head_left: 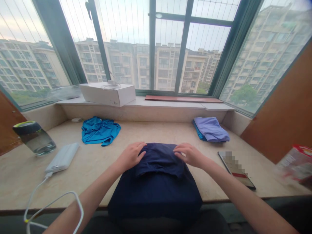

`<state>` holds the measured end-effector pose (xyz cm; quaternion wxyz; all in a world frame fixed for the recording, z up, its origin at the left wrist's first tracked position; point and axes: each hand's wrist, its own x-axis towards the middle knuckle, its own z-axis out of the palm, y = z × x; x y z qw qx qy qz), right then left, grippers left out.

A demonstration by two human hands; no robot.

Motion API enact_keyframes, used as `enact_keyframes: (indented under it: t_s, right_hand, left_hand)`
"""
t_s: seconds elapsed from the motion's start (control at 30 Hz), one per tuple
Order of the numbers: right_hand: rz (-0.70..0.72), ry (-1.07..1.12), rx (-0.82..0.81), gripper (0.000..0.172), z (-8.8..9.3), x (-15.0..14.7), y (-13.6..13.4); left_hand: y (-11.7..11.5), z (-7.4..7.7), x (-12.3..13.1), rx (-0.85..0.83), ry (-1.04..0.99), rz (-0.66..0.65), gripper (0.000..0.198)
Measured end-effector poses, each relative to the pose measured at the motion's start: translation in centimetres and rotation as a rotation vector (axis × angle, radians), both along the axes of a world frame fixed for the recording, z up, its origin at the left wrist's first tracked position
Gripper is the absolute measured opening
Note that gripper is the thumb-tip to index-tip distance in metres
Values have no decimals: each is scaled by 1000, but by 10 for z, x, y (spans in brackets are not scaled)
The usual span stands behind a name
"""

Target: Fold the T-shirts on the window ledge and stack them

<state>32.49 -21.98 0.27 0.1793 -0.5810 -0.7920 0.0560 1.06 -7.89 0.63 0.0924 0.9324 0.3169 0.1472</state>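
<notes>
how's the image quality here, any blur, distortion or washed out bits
Head view: daylight through the window washes out the sky and hazes the buildings; wide-angle bending bows the window frames and counter edge; the red packet at far right is smeared; a mosaic patch covers the phone; both hands and the navy garment look sharp.

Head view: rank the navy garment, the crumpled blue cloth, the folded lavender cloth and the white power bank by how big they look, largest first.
1. navy garment, though it lies nearest the camera.
2. crumpled blue cloth.
3. folded lavender cloth.
4. white power bank.
Both hands press on the garment.
</notes>
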Motion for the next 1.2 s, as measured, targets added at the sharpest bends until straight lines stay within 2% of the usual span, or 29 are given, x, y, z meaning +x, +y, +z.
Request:
enact_keyframes:
  t_s: [0.07, 0.2, 0.37, 0.5, 0.57, 0.63, 0.73, 0.83, 0.97, 1.07, 1.2]
  right_hand:
    - [-116, -26, -15, 34, -5, 4, 19]
    - [-154, -42, -102, 41, -14, 11, 41]
    - [-189, -34, -157, 47, -19, 18, 50]
    - [-222, -41, -191, 52, -18, 21, 56]
    - [-218, -53, -197, 45, -15, 22, 57]
    - [-205, -72, -191, 30, -8, 23, 58]
    - [-211, -95, -119, 13, 12, 29, 62]
    - [-254, -95, 11, 16, 39, 38, 69]
    - [-288, -53, 239, 20, 68, 45, 74]
    - [-249, -31, 391, 17, 70, 41, 63]
    - [-92, -74, 342, 15, 47, 24, 28]
  left_hand:
    - [21, -4, 14, 26, 64, 48, 48]
    - [45, -9, 27, -7, 178, 100, 42]
    - [46, -8, 26, 22, 200, 131, 18]
    - [46, -4, 26, 24, 172, 131, 15]
    - [46, 1, 26, 23, 117, 130, 16]
    - [45, 9, 26, 14, 67, 142, 16]
    - [45, 28, 29, 23, 15, 200, 15]
    - [48, 51, 36, 108, -140, 229, 16]
    - [54, 73, 39, 186, -311, 181, 21]
    - [50, 73, 32, 196, -354, 140, 20]
    - [30, 52, 6, 173, -293, 38, 17]
